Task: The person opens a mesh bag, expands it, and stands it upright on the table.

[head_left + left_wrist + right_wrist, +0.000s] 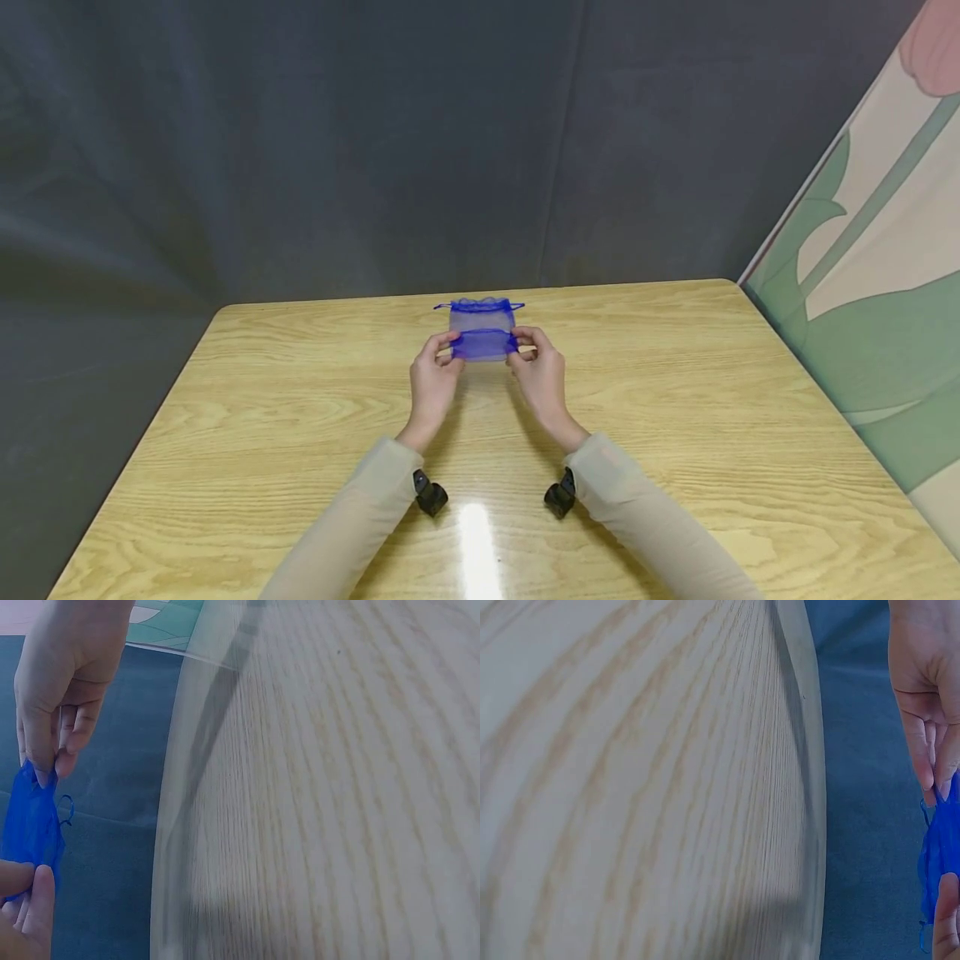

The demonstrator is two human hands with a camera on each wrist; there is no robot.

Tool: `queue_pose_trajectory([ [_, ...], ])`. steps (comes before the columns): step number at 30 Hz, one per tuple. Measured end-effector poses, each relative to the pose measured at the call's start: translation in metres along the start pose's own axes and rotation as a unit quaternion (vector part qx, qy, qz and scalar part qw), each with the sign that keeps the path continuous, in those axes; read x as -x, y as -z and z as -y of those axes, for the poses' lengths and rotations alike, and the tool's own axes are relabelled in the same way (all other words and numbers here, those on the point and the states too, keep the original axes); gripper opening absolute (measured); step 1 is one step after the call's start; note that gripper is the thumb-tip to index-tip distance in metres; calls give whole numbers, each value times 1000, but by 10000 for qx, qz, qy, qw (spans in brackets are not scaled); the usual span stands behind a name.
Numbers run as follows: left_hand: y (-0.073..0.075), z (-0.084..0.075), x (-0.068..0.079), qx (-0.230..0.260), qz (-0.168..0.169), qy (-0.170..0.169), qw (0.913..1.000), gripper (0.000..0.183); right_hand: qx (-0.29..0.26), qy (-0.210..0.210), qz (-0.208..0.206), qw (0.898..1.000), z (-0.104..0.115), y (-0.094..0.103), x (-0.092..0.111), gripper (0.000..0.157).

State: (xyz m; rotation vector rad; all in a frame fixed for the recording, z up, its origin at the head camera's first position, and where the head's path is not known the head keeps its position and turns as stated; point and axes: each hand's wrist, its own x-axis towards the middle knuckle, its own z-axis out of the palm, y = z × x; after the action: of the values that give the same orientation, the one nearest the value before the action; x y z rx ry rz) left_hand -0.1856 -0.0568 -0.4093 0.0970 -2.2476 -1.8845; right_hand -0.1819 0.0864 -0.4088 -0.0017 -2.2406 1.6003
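A sheer blue drawstring pouch (482, 321) is held up above the far middle of the table, its lower part folded over into a darker band. My left hand (435, 379) pinches the pouch's left edge between thumb and fingers. On the opposite edge, my right hand (542, 375) pinches it the same way. The gathered top with its cord loops points away from me. In the left wrist view the blue pouch (31, 825) stretches between both hands. The right wrist view shows only part of the pouch (941, 847), cut off by the frame's edge.
The wood-grain table (262, 417) spreads below the hands, with a bright light reflection near its front. A dark curtain (375, 150) hangs behind the table. To the right stands a panel with a flower print (885, 317). Small black cameras (431, 493) sit at both wrists.
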Motion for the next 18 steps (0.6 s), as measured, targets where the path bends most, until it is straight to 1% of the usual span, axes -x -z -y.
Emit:
queue_pose_trajectory([
  [3, 0, 1, 0, 113, 48, 16, 9999, 35, -4, -45, -9, 10000, 1, 0, 0, 28],
  [8, 1, 2, 1, 178, 2, -14, 9998, 35, 94, -67, -34, 9999, 0, 0, 1, 26],
  [13, 1, 3, 3, 196, -49, 35, 9998, 37, -101, -237, -16, 9997, -4, 0, 1, 27],
  [18, 0, 2, 2, 163, -112, -67, 9998, 37, -114, -345, 87, 9993, -4, 0, 0, 31],
])
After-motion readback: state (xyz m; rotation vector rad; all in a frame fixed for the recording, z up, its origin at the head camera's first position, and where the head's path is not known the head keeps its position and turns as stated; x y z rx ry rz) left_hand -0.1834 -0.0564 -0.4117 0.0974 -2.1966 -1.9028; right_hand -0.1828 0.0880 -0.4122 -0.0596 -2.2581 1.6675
